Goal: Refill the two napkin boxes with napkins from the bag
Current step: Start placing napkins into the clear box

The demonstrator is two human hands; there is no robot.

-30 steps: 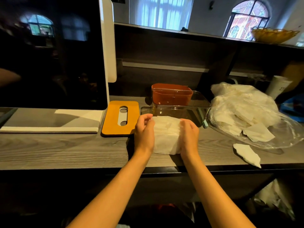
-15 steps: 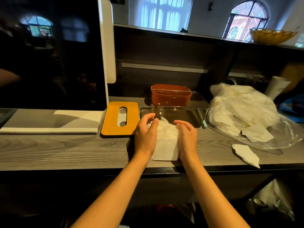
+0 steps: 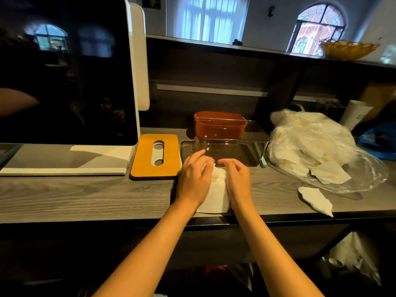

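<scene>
now both hands, left hand (image 3: 194, 181) and right hand (image 3: 236, 179), curl round the napkins (image 3: 216, 196) on the tabletop (image 3: 85, 196); we should square them, then lower flat into the clear box (image 3: 255, 144).

Two napkin boxes (image 3: 227, 146), one yellow lid (image 3: 155, 156), one plastic bag (image 3: 317, 151), one loose napkin (image 3: 316, 200), two hands (image 3: 194, 181).
</scene>
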